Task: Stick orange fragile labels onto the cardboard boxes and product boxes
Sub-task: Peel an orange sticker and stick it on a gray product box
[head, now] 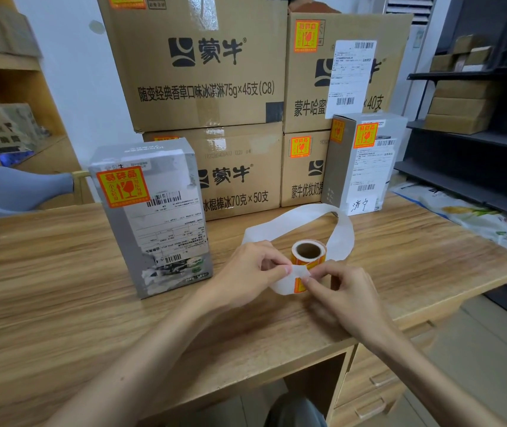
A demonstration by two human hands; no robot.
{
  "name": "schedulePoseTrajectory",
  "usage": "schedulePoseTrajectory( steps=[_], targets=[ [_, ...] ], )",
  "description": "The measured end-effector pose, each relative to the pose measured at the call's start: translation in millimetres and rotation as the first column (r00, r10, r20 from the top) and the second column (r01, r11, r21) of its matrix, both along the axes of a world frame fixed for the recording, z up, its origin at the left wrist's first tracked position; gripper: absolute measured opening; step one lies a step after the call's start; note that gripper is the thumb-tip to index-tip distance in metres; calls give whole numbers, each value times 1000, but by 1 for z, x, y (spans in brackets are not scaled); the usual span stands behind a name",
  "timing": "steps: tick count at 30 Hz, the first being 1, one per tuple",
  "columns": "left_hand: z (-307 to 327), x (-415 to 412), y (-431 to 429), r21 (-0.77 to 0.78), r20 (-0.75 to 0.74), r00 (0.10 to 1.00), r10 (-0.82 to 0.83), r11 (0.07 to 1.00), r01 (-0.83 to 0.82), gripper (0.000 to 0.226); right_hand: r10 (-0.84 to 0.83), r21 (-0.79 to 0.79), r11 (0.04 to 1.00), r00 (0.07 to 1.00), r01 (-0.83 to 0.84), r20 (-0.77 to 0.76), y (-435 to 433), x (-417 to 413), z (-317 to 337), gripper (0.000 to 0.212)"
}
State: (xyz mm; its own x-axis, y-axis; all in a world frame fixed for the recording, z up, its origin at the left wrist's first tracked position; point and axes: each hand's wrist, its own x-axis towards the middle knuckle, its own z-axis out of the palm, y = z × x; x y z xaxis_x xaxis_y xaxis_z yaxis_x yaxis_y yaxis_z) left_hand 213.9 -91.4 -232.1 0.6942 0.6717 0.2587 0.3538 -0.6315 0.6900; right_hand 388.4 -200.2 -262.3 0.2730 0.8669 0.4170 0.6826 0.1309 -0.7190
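A roll of orange fragile labels [308, 253] stands on the wooden table [61, 288], its white backing strip [343, 238] looping behind it. My left hand [252, 272] pinches the backing strip just left of the roll. My right hand [343, 291] pinches the edge of an orange label [299, 285] on the strip. A grey product box [156, 211] at the left carries an orange label. A second grey product box [366, 161] at the right carries two. Stacked cardboard boxes [203, 63] behind bear orange labels too.
A grey chair [15, 189] and wooden shelves [2, 97] are at the left. Dark metal shelving with small cartons [461, 103] stands at the right, with a printed bag [477, 211] below it. Desk drawers [378, 380] sit under the table's right end.
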Motion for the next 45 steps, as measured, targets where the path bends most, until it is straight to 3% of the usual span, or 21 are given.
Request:
schedulePoseTrajectory(
  steps=[4, 7, 11, 14, 16, 22, 26, 29, 35, 45],
  targets=[
    [-1, 0, 3, 5, 28, 999, 38, 999, -38, 12, 11, 48, 999, 1000, -12, 5, -3, 3, 5, 14],
    [0, -1, 6, 41, 2, 998, 66, 997, -66, 13, -35, 82, 996, 994, 27, 106, 0, 15, 10, 16],
    [0, -2, 9, 60, -16, 996, 85, 995, -84, 14, 79, -18, 997, 986, -77, 144, 9, 30, 19, 30],
    [-1, -3, 10, 58, -4, 996, 87, 995, -87, 14, 145, -91, 987, 979, -132, 142, 19, 37, 24, 17],
    [-2, -3, 11, 75, 5, 994, 105, 992, -105, 14, 132, -115, 987, 978, -114, 164, 26, 40, 26, 8],
    [-7, 2, 7, 191, 101, 981, 166, 964, -183, 27, 73, -95, 994, 987, -60, 143, 32, 33, 21, 6],
    [-10, 10, -7, 356, 160, 970, 185, 906, -231, 4, -61, -13, 998, 989, 63, 137, 32, 22, 12, 9],
    [-20, 19, -14, 389, 152, 967, 203, 888, -247, 13, -94, 19, 996, 989, 93, 112, 27, 18, 12, 10],
    [-26, 26, -23, 395, 126, 965, 231, 880, -263, 12, 91, -79, 993, 993, -85, 80, 18, 26, 29, 10],
    [-26, 34, -27, 391, 131, 943, 305, 858, -332, 24, 153, -109, 984, 978, -138, 144, 19, 30, 30, 14]
  ],
)
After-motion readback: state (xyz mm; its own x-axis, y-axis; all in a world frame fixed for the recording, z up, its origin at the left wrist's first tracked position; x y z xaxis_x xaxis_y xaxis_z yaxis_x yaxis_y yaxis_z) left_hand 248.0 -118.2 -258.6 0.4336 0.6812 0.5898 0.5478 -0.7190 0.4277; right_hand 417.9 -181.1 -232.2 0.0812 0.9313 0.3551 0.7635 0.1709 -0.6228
